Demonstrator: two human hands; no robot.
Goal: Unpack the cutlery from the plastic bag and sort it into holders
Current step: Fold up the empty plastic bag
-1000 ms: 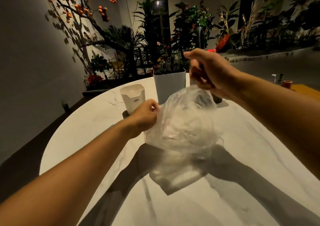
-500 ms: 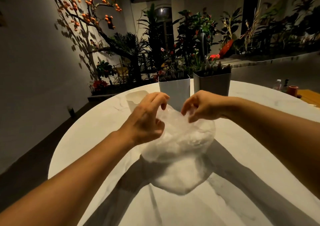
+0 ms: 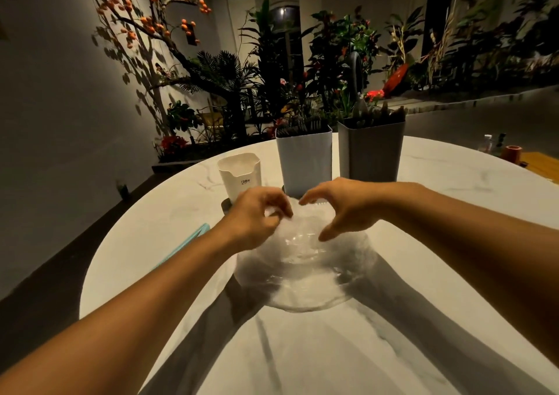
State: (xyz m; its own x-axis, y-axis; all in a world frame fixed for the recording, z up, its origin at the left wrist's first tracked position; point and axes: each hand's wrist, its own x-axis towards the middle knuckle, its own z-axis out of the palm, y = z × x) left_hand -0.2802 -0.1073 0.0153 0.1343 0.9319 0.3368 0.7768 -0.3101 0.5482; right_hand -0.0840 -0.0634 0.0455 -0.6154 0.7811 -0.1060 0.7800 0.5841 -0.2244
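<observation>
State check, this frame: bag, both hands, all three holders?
plastic bag: on the table, mouth gathered between the hands
left hand: pinching the bag's top
right hand: fingers curled at the bag's top
small white holder: upright
tall white holder: upright, holds dark cutlery
grey holder: upright, holds dark cutlery

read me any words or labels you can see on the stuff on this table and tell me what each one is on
"CRBW": dark print on the front of the small white holder.
A smaller line under it is too small to read.
The tall white holder, the grey holder and the plastic bag show no readable text.
</observation>
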